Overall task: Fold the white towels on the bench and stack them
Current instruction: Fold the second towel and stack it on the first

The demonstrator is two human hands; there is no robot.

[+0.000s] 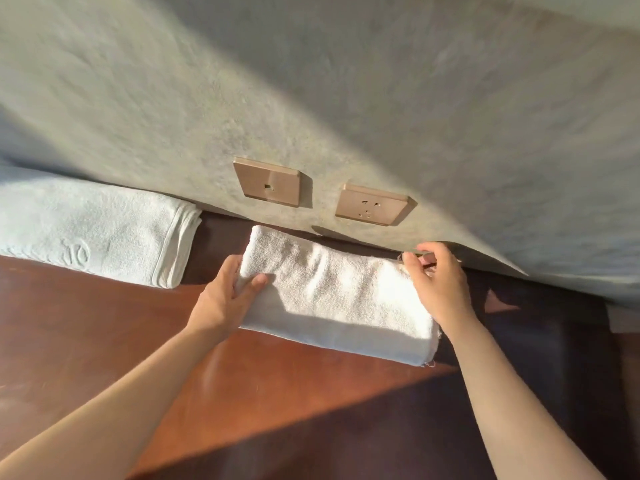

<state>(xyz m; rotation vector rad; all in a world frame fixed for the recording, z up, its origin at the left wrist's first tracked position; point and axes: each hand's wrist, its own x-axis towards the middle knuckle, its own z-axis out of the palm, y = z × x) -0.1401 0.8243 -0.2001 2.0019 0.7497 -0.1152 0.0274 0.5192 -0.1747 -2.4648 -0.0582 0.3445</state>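
Observation:
A small white towel [339, 296], folded into a thick oblong, lies on the reddish-brown wooden bench [104, 341] close to the wall. My left hand [228, 292] grips its left end, thumb on top and fingers tucked under the fold. My right hand [440, 282] is at its right end, fingers curled over the far right corner and pinching the edge. A larger folded white towel [90, 233] with an embossed mark lies flat at the left, apart from the small one.
A grey textured wall [346, 98] rises right behind the bench, with two tan socket plates [270, 181] [374, 204] just above the small towel. Sunlight and shadow cross the bench. Bare bench surface lies in front of the towels.

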